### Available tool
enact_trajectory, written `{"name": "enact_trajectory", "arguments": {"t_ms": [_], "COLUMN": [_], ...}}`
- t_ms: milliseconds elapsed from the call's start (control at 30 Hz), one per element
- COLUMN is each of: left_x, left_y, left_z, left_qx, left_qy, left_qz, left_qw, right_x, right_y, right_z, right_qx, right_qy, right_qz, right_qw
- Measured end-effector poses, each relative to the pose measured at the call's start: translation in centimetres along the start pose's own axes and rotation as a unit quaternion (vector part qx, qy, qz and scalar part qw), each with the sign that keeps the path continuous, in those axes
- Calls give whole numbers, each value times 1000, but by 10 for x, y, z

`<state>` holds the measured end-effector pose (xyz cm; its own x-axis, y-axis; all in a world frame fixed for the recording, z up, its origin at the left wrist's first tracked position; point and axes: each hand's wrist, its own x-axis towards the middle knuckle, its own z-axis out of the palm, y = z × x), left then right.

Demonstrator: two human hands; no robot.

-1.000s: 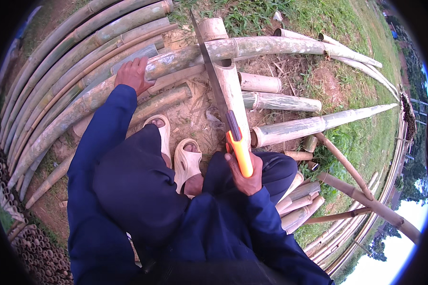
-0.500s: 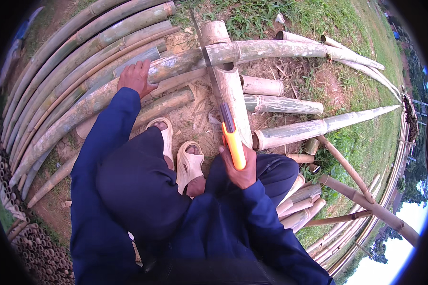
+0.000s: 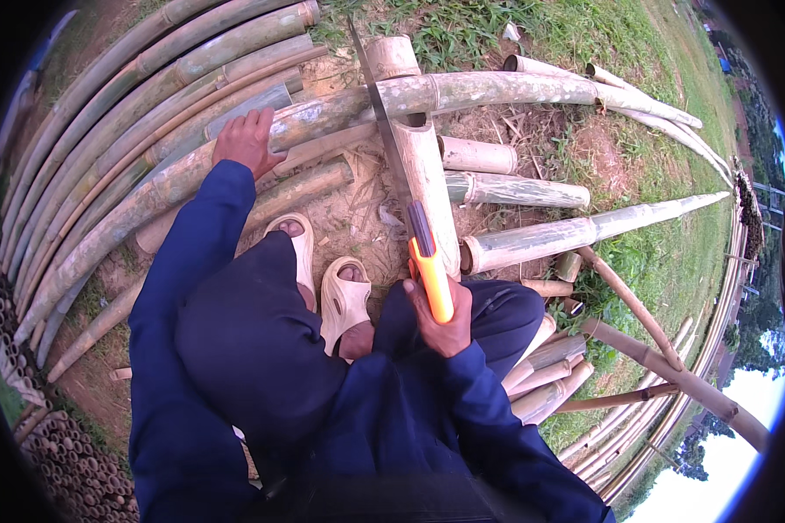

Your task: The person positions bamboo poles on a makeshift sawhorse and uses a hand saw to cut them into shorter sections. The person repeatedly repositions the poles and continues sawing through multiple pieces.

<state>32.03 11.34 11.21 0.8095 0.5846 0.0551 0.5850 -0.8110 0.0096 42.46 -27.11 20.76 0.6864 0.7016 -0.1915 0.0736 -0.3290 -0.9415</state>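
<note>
A long bamboo pole [image 3: 323, 118] lies crosswise in front of me, over a thick notched bamboo log [image 3: 427, 183] that points away from me. My left hand [image 3: 246, 144] lies on top of the pole, fingers over its far side and thumb apart. In my right hand [image 3: 445, 321] is the orange handle of a handsaw [image 3: 384, 122]. The saw's long thin blade reaches away from me and crosses the pole just left of the log's notch. Whether the teeth have cut into the bamboo cannot be made out.
Several long bamboo poles [image 3: 174, 65] lie side by side at the left. Shorter cut pieces [image 3: 519, 190] rest right of the log. My sandalled feet [image 3: 347, 301] are below the pole. Stacked bamboo ends [image 3: 74, 466] fill the lower left; a bamboo frame [image 3: 672, 383] stands at the right.
The saw has slid slightly toward its handle end, with my right hand a little lower and nearer to me. My left hand stays on the pole.
</note>
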Motion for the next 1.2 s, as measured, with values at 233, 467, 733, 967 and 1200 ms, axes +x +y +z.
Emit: {"name": "enact_trajectory", "arguments": {"t_ms": [233, 467, 733, 967, 1200], "left_x": [-13, -9, -6, -8, -6], "left_y": [11, 1, 7, 0, 6], "left_z": [5, 5, 4, 7, 4], "left_qx": [-4, 4, -3, 0, 11], "left_qy": [0, -2, -2, 7, -7], "left_qz": [1, -6, 4, 2, -10], "left_qw": [1000, 1000, 1000, 1000, 1000], "right_x": [16, 14, 29, 13, -26], "right_y": [-2, 6, 5, 6, 3], "right_z": [-5, 2, -8, 4, -21], "right_qx": [-33, -27, 20, 32, -43], "right_qy": [-9, -9, -13, 7, -3], "right_qz": [3, -42, 38, -6, -5], "right_qw": [999, 999, 999, 999, 999]}}
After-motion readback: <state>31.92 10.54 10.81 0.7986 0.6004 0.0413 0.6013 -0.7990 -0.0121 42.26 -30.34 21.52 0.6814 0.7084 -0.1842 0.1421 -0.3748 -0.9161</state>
